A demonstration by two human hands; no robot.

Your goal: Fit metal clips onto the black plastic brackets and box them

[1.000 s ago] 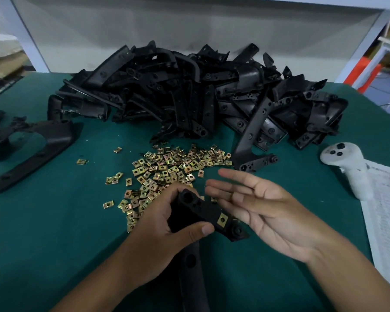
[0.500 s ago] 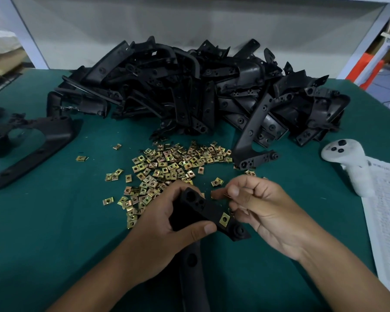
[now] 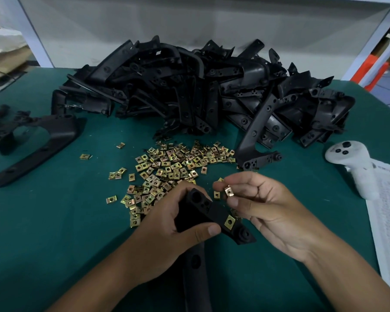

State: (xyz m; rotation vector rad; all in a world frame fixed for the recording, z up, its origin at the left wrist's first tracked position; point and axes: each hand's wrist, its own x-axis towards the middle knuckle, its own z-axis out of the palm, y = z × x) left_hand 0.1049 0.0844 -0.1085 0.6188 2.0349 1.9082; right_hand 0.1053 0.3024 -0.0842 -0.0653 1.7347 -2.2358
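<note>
Since a moment ago, the right hand (image 3: 263,206) has lifted from the clip pile and now pinches one metal clip (image 3: 229,191) between thumb and fingertip, just above the bracket (image 3: 212,216). The left hand (image 3: 178,224) grips that black bracket near the middle of the green counter (image 3: 54,221); one clip (image 3: 230,221) already sits on its edge. Loose clips (image 3: 171,163) lie beyond, a heap of brackets (image 3: 189,91) farther back. To seat it well, the clip's open mouth probably should face the bracket edge, hole over hole.
</note>
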